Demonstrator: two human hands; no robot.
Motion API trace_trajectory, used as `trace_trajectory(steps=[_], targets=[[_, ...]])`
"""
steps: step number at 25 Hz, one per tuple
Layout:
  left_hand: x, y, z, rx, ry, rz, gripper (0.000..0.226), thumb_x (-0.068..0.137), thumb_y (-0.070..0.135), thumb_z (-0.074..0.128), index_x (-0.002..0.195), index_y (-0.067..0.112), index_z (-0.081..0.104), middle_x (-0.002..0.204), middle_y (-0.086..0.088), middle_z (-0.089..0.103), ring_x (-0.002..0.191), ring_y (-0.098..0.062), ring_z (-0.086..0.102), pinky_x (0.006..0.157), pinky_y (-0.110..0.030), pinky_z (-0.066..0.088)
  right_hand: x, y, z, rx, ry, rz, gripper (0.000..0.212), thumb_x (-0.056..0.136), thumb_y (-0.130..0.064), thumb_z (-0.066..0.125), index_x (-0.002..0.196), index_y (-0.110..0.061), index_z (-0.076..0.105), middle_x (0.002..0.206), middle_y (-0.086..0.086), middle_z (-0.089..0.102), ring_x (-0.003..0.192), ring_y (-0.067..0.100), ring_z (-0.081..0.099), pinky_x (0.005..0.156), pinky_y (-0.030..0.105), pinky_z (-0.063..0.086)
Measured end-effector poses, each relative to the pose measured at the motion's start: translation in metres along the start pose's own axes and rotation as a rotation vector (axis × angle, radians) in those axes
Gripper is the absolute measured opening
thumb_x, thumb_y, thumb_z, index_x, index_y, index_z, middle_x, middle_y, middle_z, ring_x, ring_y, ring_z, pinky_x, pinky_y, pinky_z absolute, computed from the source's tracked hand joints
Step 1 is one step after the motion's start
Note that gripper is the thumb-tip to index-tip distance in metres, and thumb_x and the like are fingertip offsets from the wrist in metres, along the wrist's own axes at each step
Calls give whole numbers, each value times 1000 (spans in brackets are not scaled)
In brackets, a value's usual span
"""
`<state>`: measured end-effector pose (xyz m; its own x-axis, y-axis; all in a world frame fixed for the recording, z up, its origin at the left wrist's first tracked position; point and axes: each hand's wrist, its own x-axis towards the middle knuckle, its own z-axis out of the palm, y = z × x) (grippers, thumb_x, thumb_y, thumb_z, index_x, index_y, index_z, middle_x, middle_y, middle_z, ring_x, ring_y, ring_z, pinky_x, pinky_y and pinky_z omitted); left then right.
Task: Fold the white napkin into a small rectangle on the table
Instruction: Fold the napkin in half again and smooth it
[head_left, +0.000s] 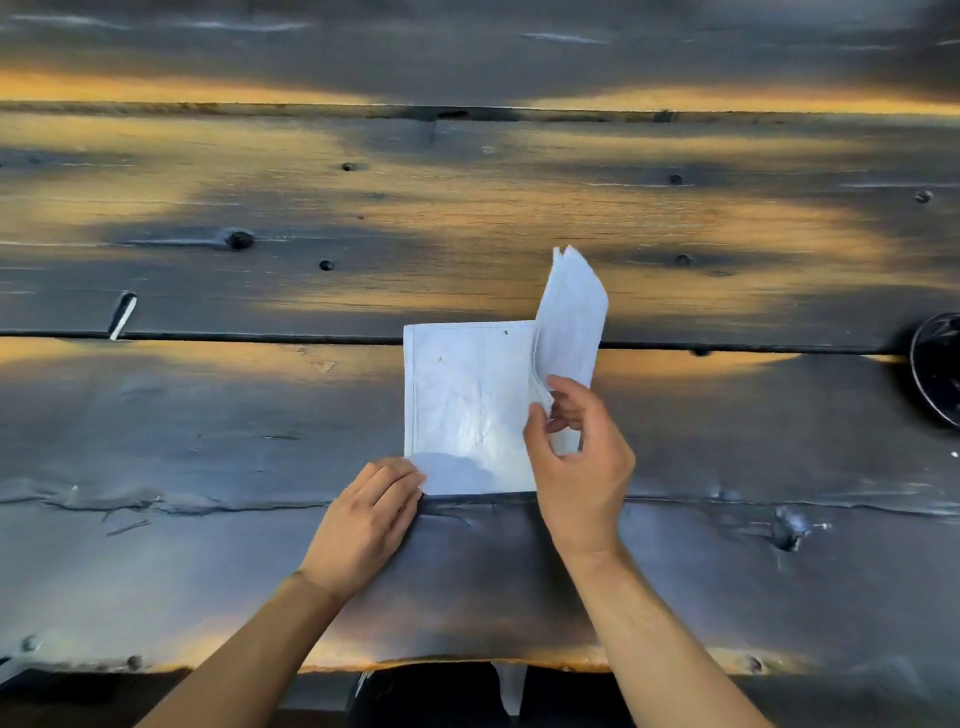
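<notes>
The white napkin (467, 405) lies on the dark wooden table (208, 415), folded into a layered rectangle near the middle. Its right part stands lifted off the table, curling upward. My right hand (576, 452) pinches that raised flap at its lower edge between thumb and fingers. My left hand (363, 519) rests palm down at the napkin's near left corner, fingertips pressing on it.
A dark round object (937, 369) sits at the right edge of the table. The planks have gaps, knots and a raised seam just below the napkin. The table's near edge runs across the bottom of the view.
</notes>
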<state>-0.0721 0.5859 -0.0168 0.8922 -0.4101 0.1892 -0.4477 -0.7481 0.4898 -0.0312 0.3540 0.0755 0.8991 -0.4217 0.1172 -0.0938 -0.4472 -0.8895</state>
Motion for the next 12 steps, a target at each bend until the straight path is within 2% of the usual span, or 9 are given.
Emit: trace_trajectory(steps=[4, 7, 12], targets=[[-9, -3, 4, -19, 46, -14, 19, 93, 7, 68, 108, -5, 71, 117, -14, 68, 118, -30, 63, 104, -34, 50, -34, 18, 44, -112, -251, -195, 16, 87, -8, 74, 103, -12, 73, 97, 0, 73, 87, 8, 64, 85, 9, 50], [-11, -3, 9, -23, 81, -22, 20, 92, 5, 69, 108, -6, 72, 118, -16, 70, 121, -30, 63, 106, -35, 50, -50, 30, 65, -171, -405, -294, 15, 88, -8, 71, 101, -14, 73, 97, -1, 71, 89, 9, 64, 85, 18, 54], [-15, 0, 13, -31, 143, -45, 24, 98, 7, 62, 115, -6, 71, 123, -16, 69, 124, -28, 62, 110, -37, 48, -48, 32, 78, -225, -466, -349, 14, 90, -10, 68, 102, -16, 73, 98, -2, 70, 90, 13, 65, 82, 22, 55]])
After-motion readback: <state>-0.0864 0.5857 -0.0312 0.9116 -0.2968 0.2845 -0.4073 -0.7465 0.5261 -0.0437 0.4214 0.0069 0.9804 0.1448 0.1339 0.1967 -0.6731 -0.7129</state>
